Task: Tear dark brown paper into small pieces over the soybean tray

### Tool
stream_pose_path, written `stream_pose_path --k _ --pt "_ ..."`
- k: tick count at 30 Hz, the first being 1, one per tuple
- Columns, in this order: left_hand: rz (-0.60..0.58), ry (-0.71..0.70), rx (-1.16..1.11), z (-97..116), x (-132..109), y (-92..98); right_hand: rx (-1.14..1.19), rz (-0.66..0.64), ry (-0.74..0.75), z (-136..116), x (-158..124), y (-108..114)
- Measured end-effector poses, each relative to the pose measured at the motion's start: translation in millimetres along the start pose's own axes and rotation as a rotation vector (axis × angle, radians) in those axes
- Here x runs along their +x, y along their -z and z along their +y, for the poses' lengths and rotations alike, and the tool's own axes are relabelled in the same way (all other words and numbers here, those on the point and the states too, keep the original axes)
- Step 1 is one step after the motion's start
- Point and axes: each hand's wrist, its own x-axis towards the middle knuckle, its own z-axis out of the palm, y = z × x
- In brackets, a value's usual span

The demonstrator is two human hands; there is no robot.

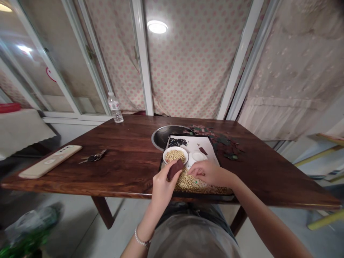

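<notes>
My left hand (pixel 162 183) grips a dark reddish-brown flat piece (pixel 174 170) between thumb and fingers, just in front of a white bowl (pixel 187 154). Pale yellow beans (pixel 174 155) fill that bowl. Over the loose yellow beans (pixel 185 183) at the near end of the tray (pixel 212 143), my right hand (pixel 211 172) has its fingers curled together; whatever they pinch is hidden. A white lid or dish (pixel 198 156) lies just beyond it. Black beans (pixel 177 142) are gathered in the tray's far left corner, and another brown piece (pixel 203 151) rests toward its right side.
Behind the tray is a round metal-rimmed inset (pixel 156 134) in the wooden table (pixel 129 157). Green and reddish scraps (pixel 228 145) spread to the right. On the left are a water bottle (pixel 115 109), keys (pixel 94 156) and a long pale object (pixel 51 161).
</notes>
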Motion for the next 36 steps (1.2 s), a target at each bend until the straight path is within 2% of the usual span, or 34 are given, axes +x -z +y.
stream_pose_path --k 4,8,14,18,22,27,30,33,36 --pt "-0.016 -0.016 0.008 -1 0 -1.7 -0.139 0.026 -0.083 8 -9 13" --pt "-0.041 -0.018 0.011 -1 -1 -2.6 -0.133 0.018 -0.171 19 -24 21" --pt "-0.060 -0.024 0.008 0 -2 -2.8 -0.135 -0.027 -0.202 24 -37 11" --pt "-0.070 0.008 -0.031 2 0 -0.4 -0.152 -0.003 -0.171 23 -34 5" --pt "-0.150 0.117 -0.121 8 4 6.3 -0.168 0.001 -0.141 24 -31 3" --pt "-0.141 0.244 -0.248 12 11 15.3 -0.266 0.012 -0.044 25 -28 0" --pt "-0.161 0.238 -0.253 4 24 18.6 -0.309 -0.003 0.019 26 -23 -1" --pt "-0.201 0.174 -0.221 -7 42 20.0 -0.319 -0.042 0.071 27 -17 1" --pt "-0.254 0.122 -0.197 -12 62 20.0 -0.354 0.020 0.099 27 -12 5"
